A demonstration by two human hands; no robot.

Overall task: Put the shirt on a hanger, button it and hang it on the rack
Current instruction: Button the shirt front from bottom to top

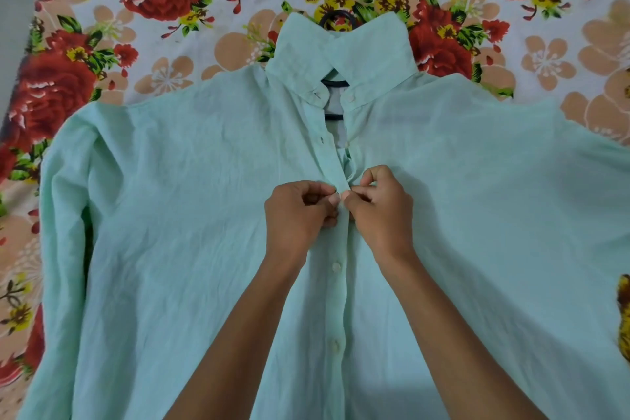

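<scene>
Thin, limp mint-green cotton shirt [204, 215] lies flat on floral bedsheet [170, 44] over dark hanger [335, 15]; I see left hand [300, 211] and right hand [378, 204] both pinching its placket mid-chest, best hold there.

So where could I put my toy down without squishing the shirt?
Bare floral sheet shows past the collar, left and right of the hanger hook. The shirt covers the middle; both hands' fingers crowd its placket.
</scene>
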